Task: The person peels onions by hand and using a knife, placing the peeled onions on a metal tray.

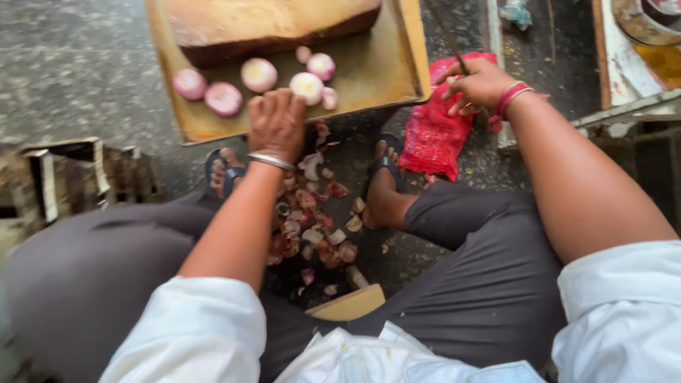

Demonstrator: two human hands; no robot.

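Seated low, I look down between my knees. My left hand [277, 124] rests knuckles-up on the near rim of a yellowish tray [376, 67], its fingers beside a peeled onion [307, 86]; whether it grips anything cannot be seen. Several more peeled onions [223, 98] lie on the tray in front of a thick wooden chopping block [269, 25]. My right hand [479, 85] is closed around a thin dark knife [448, 39], held above a red mesh bag [436, 135] on the floor.
Onion skins [312, 227] are heaped on the floor between my sandalled feet [386, 181]. A small wooden seat edge [351, 305] shows below. A worn crate [64, 177] stands at left, and metal trays and a bowl [642, 28] at upper right.
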